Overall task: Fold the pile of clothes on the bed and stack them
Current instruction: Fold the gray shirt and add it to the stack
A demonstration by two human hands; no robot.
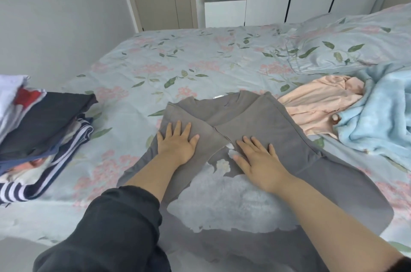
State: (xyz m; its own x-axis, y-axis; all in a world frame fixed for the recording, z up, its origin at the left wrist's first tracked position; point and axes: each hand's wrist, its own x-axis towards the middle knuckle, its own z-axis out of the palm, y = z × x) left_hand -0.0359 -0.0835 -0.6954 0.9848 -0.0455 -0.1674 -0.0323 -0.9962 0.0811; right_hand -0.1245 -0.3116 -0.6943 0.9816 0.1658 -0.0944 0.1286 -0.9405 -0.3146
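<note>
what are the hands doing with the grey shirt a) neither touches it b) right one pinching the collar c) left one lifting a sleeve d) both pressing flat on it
d: the left hand and the right hand both lie flat, fingers straight, on the grey shirt and its folded-in sleeves.

A grey shirt [255, 125] lies spread on the floral bed [178, 56], its two sides folded inward. The left hand [176, 141] and right hand [255, 156] press flat on it, fingers straight. A folded stack [44, 120] sits left; a peach garment [318, 105] and blue blanket [378, 116] lie right
</note>
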